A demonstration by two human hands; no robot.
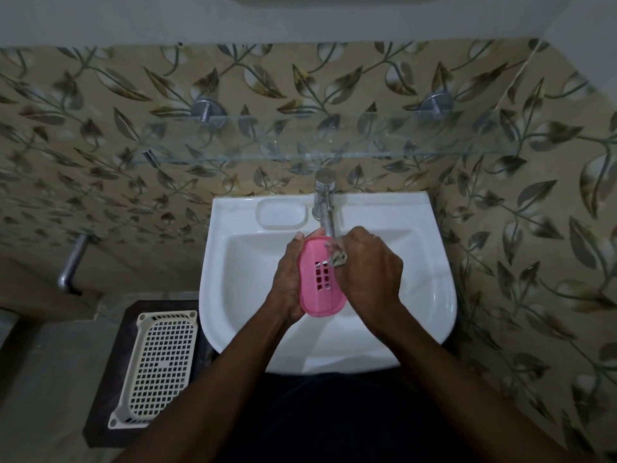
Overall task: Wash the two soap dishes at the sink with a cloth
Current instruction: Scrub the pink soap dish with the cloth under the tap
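Note:
A pink soap dish (320, 289) with a grid of drain holes is held over the white sink (233, 295), tilted under the tap spout. My left hand (287, 282) grips it along its left edge from below. My right hand (369, 265) holds a small crumpled cloth (339, 257) against the dish's upper right rim. Water runs from the tap (325, 208) onto the dish's top end. Only one soap dish is in view.
A cream perforated plastic basket (157, 365) lies on a dark stool at the lower left of the sink. A glass shelf (300, 142) on two metal brackets hangs above the tap. A metal pipe (71, 262) sticks out of the wall at left.

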